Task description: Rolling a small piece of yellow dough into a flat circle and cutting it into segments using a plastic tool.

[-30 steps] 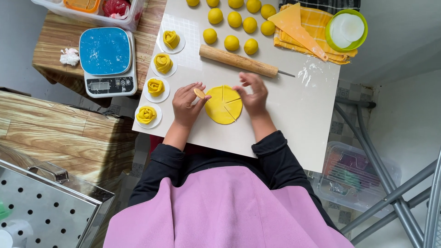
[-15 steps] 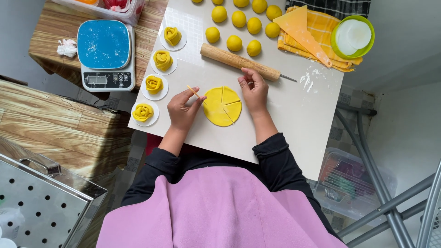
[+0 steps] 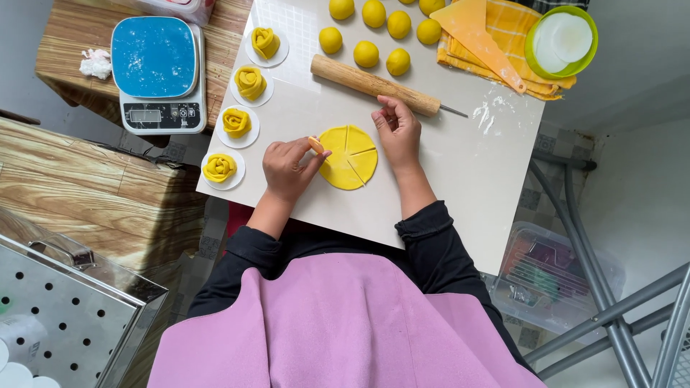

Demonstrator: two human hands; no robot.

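A flat yellow dough disc (image 3: pixel 348 157) with radial cuts lies on the white board (image 3: pixel 445 172). My left hand (image 3: pixel 287 167) holds a small orange cutter (image 3: pixel 315 145) at the disc's left edge. My right hand (image 3: pixel 397 131) rests with its fingertips on the disc's upper right edge, fingers curled, just below the wooden rolling pin (image 3: pixel 374 85). Several yellow dough balls (image 3: pixel 366 53) sit behind the pin.
Several rose-shaped dough pieces (image 3: pixel 236 122) on white rounds line the board's left edge. A blue-topped scale (image 3: pixel 154 73) stands at left. A yellow scraper (image 3: pixel 480 37) on a cloth and a green bowl (image 3: pixel 560 40) are at the back right. A perforated steel tray (image 3: pixel 65 323) sits lower left.
My left hand has brought the cutter down to the disc's left edge. My right hand shifted slightly towards the disc's upper right rim. The view has tilted a little.
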